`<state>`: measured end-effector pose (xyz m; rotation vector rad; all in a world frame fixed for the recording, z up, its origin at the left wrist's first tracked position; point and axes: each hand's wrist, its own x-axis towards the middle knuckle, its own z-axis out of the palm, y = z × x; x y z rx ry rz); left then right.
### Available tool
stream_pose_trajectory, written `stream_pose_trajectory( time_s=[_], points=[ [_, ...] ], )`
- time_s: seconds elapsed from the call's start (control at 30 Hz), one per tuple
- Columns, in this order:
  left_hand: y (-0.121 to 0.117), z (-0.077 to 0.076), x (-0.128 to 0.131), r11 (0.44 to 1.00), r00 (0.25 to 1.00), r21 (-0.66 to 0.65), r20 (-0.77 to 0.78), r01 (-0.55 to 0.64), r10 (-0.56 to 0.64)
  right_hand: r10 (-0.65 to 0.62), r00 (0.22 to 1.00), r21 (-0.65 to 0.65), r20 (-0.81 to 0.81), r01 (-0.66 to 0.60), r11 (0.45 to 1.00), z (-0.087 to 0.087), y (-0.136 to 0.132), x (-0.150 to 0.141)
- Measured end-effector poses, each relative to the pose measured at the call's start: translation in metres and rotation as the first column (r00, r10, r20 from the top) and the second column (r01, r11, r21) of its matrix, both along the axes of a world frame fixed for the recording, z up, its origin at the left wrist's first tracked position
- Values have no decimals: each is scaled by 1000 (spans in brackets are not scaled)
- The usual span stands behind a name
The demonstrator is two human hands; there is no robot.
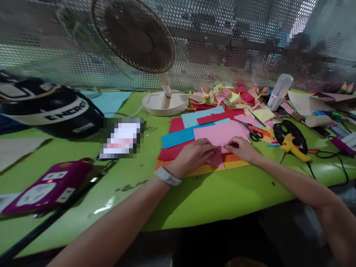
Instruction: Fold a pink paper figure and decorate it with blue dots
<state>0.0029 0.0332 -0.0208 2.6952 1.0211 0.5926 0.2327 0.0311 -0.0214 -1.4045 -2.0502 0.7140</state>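
My left hand [194, 152] and my right hand [241, 148] both rest on a small folded pink piece of paper [216, 158], fingertips pressed together on its folds. The piece lies on a larger pink sheet [219, 132], which tops a stack of coloured paper [178, 137] in blue, red, orange and yellow. A white band is on my left wrist. Both hands pinch the paper at its upper edge, close to each other.
A desk fan [139, 37] stands behind the stack. Scissors [254, 131], a yellow glue gun [292, 146], a white bottle [279, 91] and paper scraps [222, 96] lie at the right. A helmet [50, 107] and a purple device [47, 187] sit at the left on the green table [211, 196].
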Motion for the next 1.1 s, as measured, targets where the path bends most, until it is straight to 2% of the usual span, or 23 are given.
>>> stream_pose_trajectory(
  time_s=[0.13, 0.47, 0.7, 0.87, 1.1],
  points=[
    [2, -2, -1, 999, 1000, 38, 0, 15, -15, 9, 999, 12, -36, -8, 1000, 0, -1, 1],
    [0, 0, -1, 999, 1000, 33, -15, 4, -3, 25, 989, 133, 145, -45, 990, -3, -2, 1],
    [-3, 6, 2, 1000, 997, 16, -70, -19, 20, 18, 994, 124, 112, -32, 992, -3, -7, -1],
    [-5, 9, 5, 999, 995, 0, -93, -32, 32, 2, 990, 142, 144, -22, 990, -4, -5, -1],
    [-2, 3, 3, 997, 995, 69, -94, -26, 33, 0, 988, 172, 156, -27, 985, -7, -1, 0]
  ],
)
